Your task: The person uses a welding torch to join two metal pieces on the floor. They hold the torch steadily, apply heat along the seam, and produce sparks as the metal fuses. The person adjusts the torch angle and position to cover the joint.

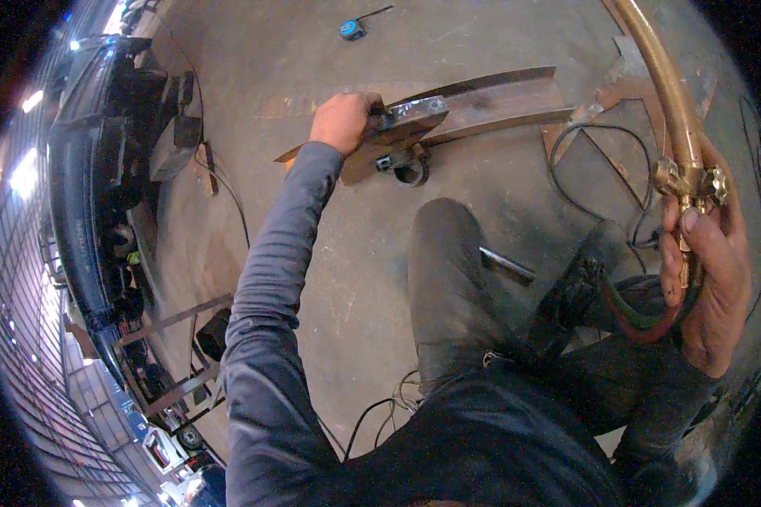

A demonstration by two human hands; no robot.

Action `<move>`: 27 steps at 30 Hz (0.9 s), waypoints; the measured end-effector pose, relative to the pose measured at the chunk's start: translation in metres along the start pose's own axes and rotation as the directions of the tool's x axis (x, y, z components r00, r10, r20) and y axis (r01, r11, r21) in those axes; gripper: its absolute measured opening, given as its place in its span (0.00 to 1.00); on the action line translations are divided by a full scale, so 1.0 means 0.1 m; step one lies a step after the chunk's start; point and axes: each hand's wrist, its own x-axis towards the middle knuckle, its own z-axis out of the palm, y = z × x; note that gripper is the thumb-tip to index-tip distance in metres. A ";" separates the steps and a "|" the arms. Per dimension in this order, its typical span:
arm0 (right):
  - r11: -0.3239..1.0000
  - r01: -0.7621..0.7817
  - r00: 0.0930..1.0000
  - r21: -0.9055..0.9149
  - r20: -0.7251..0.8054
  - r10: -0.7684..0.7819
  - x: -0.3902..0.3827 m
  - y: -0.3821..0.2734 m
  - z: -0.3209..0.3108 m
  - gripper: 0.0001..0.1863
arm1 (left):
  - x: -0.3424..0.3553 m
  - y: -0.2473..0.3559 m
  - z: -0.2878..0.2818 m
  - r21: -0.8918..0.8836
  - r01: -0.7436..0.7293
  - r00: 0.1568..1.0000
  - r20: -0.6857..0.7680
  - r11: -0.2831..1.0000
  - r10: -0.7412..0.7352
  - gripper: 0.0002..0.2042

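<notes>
My left hand [342, 121] reaches forward, its fingers wrapped round the end of a dark steel piece [414, 123] with pale marks along its upper edge. That piece lies at the left end of a rusty steel channel [499, 103] on the floor. Just below it is a short ring-shaped metal part [410, 171]. Raised at the right, my right hand [714, 262] is closed on a brass gas torch [672, 80] near its valve knobs. A red and green hose pair [643, 325] curves down from the torch's lower end. The torch's far end runs out of view at the top.
A blue tape measure [352, 30] lies on the concrete floor ahead. Black cable [558, 152] loops at the right beside flat steel scraps [630, 165]. A metal tube [507, 264] rests by my knee. Dark machinery [101, 194] and a steel frame [173, 321] stand at the left.
</notes>
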 end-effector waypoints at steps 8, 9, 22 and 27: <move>0.999 -0.036 0.999 -0.010 -0.024 0.036 0.00 0.00 0.02 0.27 | 0.06 0.13 0.00 0.106 0.006 0.998 0.060 0.994 -0.012 0.11; 0.999 -0.035 0.999 -0.014 -0.017 0.035 0.00 -0.01 0.03 0.27 | 0.06 0.10 0.01 0.094 0.000 0.999 0.048 0.996 -0.005 0.11; 1.000 0.006 0.999 -0.009 0.044 -0.006 0.01 0.02 -0.01 0.34 | 0.02 0.04 -0.11 -0.010 0.018 0.984 -0.175 1.000 -0.020 0.10; 1.000 0.010 0.997 -0.022 0.080 -0.008 0.00 0.04 -0.03 0.36 | -0.14 -0.02 -0.44 -0.250 0.028 0.904 -0.407 0.968 -0.132 0.13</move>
